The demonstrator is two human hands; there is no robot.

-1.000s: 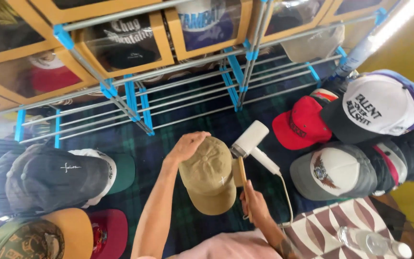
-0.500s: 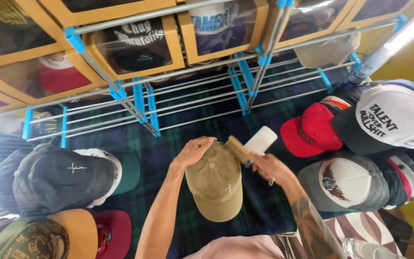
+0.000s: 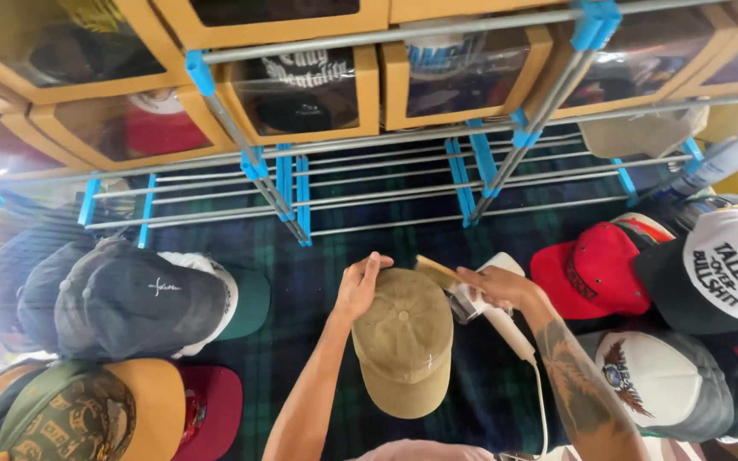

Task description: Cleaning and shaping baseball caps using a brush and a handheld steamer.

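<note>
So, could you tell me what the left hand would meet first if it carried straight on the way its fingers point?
The left hand points up-frame from the tan cap, so it would probably cross plaid cloth and first meet the shelf rods; depth is unclear.

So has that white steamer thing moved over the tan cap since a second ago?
Yes. The white steamer has swung down from above the tan cap to its right side, nearer the red cap.

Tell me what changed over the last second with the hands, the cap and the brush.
The right hand brought the wooden brush up from beside the tan cap onto its top edge, the white corded tool coming along. The left hand kept hold of the cap's edge; the cap stayed put.
</note>
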